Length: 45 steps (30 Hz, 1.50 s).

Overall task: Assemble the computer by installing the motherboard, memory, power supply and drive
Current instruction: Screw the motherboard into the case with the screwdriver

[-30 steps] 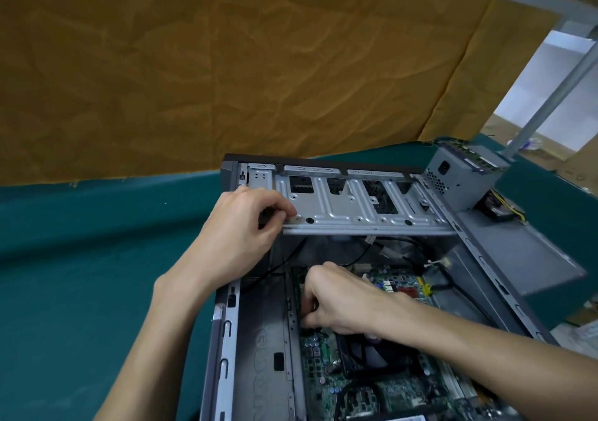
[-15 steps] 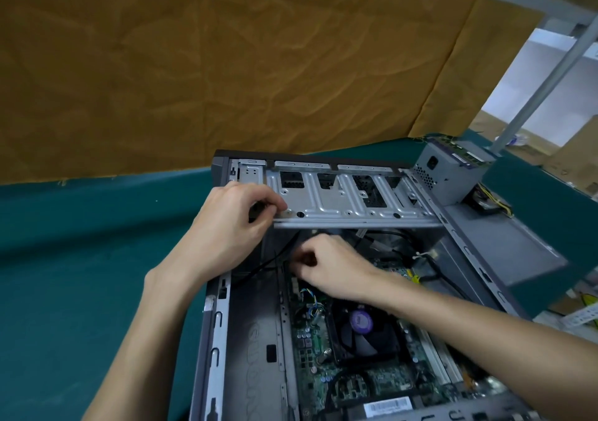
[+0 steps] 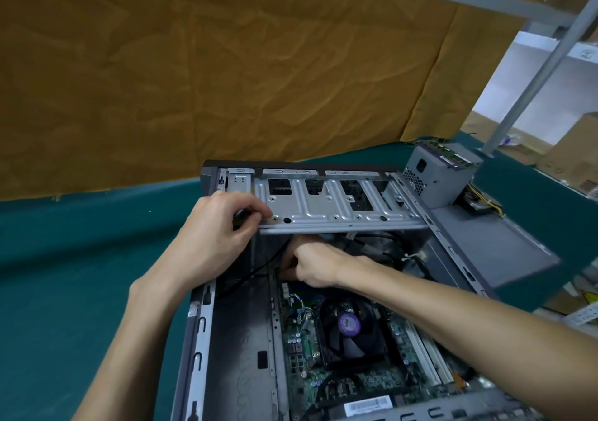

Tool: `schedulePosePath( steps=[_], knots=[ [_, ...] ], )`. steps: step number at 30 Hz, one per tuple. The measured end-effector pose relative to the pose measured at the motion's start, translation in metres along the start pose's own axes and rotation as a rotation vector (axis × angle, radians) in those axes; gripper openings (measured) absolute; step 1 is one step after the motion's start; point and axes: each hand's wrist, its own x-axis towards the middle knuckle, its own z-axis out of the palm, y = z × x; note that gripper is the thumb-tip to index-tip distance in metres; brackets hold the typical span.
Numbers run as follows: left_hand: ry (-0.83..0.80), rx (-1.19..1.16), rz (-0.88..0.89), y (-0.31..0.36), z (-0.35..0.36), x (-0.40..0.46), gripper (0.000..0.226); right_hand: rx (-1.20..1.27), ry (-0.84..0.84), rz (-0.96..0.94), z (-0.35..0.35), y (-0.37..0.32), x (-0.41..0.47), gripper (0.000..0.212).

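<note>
The right hand [image 3: 310,262] has its fingertips tucked under the drive cage [image 3: 336,213], so what they pinch cannot be told. The left hand [image 3: 220,226] covers the cage's corner. The motherboard [image 3: 323,356] runs off the bottom edge.

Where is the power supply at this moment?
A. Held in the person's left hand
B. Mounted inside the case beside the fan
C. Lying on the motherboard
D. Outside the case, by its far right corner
D: the grey power supply stands outside the case, by its far right corner, its wires trailing beside it.
</note>
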Motion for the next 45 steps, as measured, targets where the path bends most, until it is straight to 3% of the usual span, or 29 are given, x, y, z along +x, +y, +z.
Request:
schedulePosePath(
  steps=[3,7,11,13,15,20,28,33,39,41,45],
  knots=[
    [-0.047,0.024,-0.001,0.002,-0.004,0.003,0.020,-0.069,0.075,-0.011,0.001,-0.008,-0.017,0.020],
    [-0.229,0.058,0.056,0.026,-0.011,0.003,0.020,-0.139,0.215,-0.077,-0.016,0.003,-0.062,0.016],
    [-0.553,0.117,0.189,0.076,0.029,0.007,0.014,-0.086,0.599,-0.031,-0.045,0.054,-0.112,0.023],
    [-0.695,0.254,0.210,0.097,0.068,0.016,0.025,0.023,0.801,0.049,-0.058,0.084,-0.121,0.020],
    [-0.781,0.332,0.228,0.112,0.105,0.028,0.030,0.132,0.896,0.165,-0.067,0.110,-0.119,0.021],
    [-0.888,0.479,0.377,0.118,0.166,0.054,0.044,0.367,0.822,0.239,-0.063,0.141,-0.104,0.019],
    [-0.886,0.507,0.462,0.111,0.194,0.066,0.039,0.410,0.806,0.172,-0.055,0.149,-0.098,0.006],
    [-0.891,0.631,0.498,0.114,0.195,0.067,0.057,0.402,0.773,0.144,-0.053,0.147,-0.100,0.005],
    [-0.889,0.607,0.423,0.123,0.202,0.064,0.037,0.381,0.762,0.158,-0.055,0.144,-0.104,0.010],
    [-0.855,0.495,0.331,0.123,0.206,0.061,0.036,0.382,0.765,0.160,-0.055,0.144,-0.104,0.010],
    [-0.737,0.022,0.090,0.119,0.212,0.060,0.017,0.433,0.778,0.169,-0.054,0.145,-0.104,0.009]
  ],
)
